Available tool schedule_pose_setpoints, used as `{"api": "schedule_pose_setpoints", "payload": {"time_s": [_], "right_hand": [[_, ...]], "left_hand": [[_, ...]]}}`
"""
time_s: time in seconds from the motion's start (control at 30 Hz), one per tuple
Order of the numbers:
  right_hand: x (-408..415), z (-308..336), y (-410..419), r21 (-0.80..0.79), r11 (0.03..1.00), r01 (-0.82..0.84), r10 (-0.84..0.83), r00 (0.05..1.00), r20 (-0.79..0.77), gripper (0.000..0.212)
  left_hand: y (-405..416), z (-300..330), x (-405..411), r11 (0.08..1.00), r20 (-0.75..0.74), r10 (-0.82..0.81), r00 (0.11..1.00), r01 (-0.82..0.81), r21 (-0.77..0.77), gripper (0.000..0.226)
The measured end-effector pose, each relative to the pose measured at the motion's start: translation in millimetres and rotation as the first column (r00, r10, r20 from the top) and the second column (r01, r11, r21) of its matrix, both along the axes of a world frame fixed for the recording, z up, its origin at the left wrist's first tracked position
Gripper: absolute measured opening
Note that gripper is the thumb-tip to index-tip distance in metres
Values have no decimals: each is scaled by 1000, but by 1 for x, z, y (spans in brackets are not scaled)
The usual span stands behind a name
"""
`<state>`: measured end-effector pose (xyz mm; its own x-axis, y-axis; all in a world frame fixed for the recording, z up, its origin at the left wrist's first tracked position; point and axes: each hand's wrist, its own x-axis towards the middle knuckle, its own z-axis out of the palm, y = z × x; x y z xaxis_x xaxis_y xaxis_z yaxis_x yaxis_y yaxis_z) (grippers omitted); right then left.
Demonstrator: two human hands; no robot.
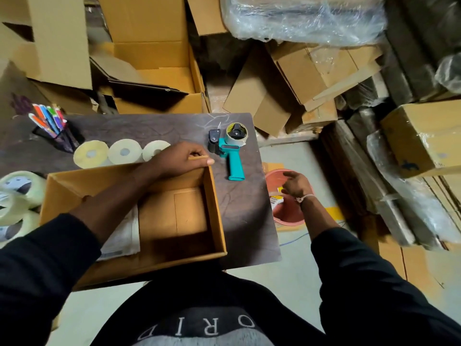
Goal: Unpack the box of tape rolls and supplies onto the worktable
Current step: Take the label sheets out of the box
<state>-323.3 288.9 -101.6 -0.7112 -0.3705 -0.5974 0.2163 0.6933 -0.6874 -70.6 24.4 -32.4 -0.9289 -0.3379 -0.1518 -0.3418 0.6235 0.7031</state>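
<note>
An open cardboard box (214, 208) sits on the dark worktable (239, 201). My left hand (180, 158) grips the box's far right corner, thumb along the rim. Inside the box only a folded white paper (122, 236) shows, at its left side. Three pale tape rolls (91, 154) lie flat in a row behind the box; my hand partly covers the third. A teal tape dispenser (233, 151) lies to the right of my left hand. My right hand (296, 184) hovers off the table's right edge, fingers loosely apart, holding nothing.
A black mesh cup of coloured markers (53, 128) stands at the table's back left. Clear tape rolls (17, 196) are stacked at the left edge. A pink bucket (287, 213) sits on the floor under my right hand. Cardboard boxes (154, 58) crowd the back and right.
</note>
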Motion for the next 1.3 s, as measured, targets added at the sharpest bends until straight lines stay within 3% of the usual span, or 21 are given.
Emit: {"api": "schedule_pose_setpoints", "payload": {"time_s": [0.1, 0.17, 0.33, 0.4, 0.43, 0.57, 0.7, 0.8, 1.0, 1.1, 1.23, 1.3], "right_hand": [[10, 9, -17, -93, 995, 38, -38, 999, 10, 44], [20, 20, -35, -125, 992, 24, -34, 996, -80, 42], [66, 73, -80, -246, 968, -49, 15, 990, -138, 19], [90, 97, -97, -292, 946, -145, 92, 978, -188, 15], [103, 109, -105, -306, 929, -206, 148, 969, -200, 24], [157, 139, -132, -374, 803, -463, 474, 878, -69, 37], [215, 118, -163, -178, 651, -737, 755, 652, 63, 34], [258, 78, -183, -28, 600, -800, 784, 581, 219, 34], [327, -1, -215, 99, 703, -705, 633, 682, 366, 17], [353, -18, -226, 157, 762, -628, 569, 765, 301, 18], [371, -39, -229, 136, 859, -494, 452, 855, 253, 41], [373, -49, -232, 194, 854, -483, 446, 871, 206, 38]], "left_hand": [[-5, 3, 6, 998, -4, -61, 998, 61, -7, 25], [-11, 4, 14, 996, -1, -86, 996, 86, -10, 23], [-35, 1, 50, 995, -6, -89, 996, 88, -43, 13], [-46, 2, 66, 994, -9, -99, 995, 98, -54, 10], [-51, 3, 74, 994, -8, -97, 995, 96, -53, 9], [-71, 6, 108, 996, 9, -85, 996, 85, -40, 13], [-88, 4, 139, 997, -1, -49, 999, 49, -52, 21], [-99, 2, 160, 996, -14, -50, 999, 49, -76, 21], [-115, 0, 200, 981, 29, 9, 1000, -3, -192, 29], [-117, -3, 216, 950, 79, 47, 996, -20, -313, 35], [-114, -12, 232, 943, -48, 89, 995, -99, -317, 44], [-113, -16, 236, 942, -122, 126, 984, -157, -296, 40]]}}
